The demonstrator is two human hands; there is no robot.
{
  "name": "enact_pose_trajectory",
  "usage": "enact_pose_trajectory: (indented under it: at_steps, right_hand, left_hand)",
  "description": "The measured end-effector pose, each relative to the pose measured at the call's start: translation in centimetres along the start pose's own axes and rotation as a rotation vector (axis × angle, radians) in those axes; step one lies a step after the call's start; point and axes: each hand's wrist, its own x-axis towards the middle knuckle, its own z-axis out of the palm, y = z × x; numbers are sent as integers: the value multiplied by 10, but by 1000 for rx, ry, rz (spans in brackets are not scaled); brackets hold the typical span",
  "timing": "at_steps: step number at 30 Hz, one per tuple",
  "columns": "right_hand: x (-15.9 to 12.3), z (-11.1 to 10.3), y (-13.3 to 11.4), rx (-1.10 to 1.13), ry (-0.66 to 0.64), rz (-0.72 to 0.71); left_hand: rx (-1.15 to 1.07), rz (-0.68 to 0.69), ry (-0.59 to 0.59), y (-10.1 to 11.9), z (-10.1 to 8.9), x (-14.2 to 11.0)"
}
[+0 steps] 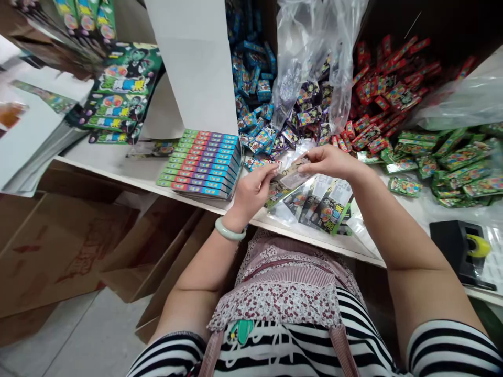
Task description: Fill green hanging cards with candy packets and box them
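My left hand (254,189) and my right hand (327,158) are both closed on a flat clear packet (288,180) with a printed card in it, held just above the white table (129,170). The left fingers pinch its lower left end, the right fingers its upper right end. Under the hands lie several similar green and black cards in clear sleeves (324,207). Right of my left hand's wrist there is a pale green bangle (229,230).
A stack of striped flat packs (204,162) lies to the left. Behind are heaps of small blue packets (253,89), dark packets in a clear bag (310,104), red packets (387,89) and green packets (459,162). A black tape dispenser (461,251) stands right. Cardboard boxes (66,246) sit below.
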Motion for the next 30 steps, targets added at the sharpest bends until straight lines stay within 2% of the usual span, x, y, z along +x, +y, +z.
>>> enact_pose_trajectory:
  at_steps: [4,9,11,14,15,16,18,20,24,28,30]
  right_hand:
    - [-9,8,4,132,2,22]
    - [-23,18,7,208,-8,-23]
    - [-34,23,2,131,127,-95]
    - [-56,39,-2,-65,524,-179]
    - [-63,47,0,-111,599,-169]
    - [-68,55,3,-124,603,-146]
    - [-77,73,16,-35,474,-96]
    - [-80,87,31,132,362,-61]
    - [-83,90,48,337,428,15]
    - [-93,82,53,482,553,104]
    - [-101,82,59,518,533,149]
  left_hand:
    - [183,77,-191,15,-2,-6]
    - [255,42,-237,19,4,-12]
    - [190,-1,-192,18,3,-12]
    - [15,-130,-23,19,1,-13]
    - [-55,-185,35,20,2,-13]
    - [-127,-239,77,23,3,-14]
    - [-283,-341,99,29,8,-15]
    - [-487,-448,50,34,16,-15]
    - [-925,-652,-86,41,30,-21]
    - [-985,-752,-296,47,34,-46]
    - [-1001,-819,-407,49,34,-63]
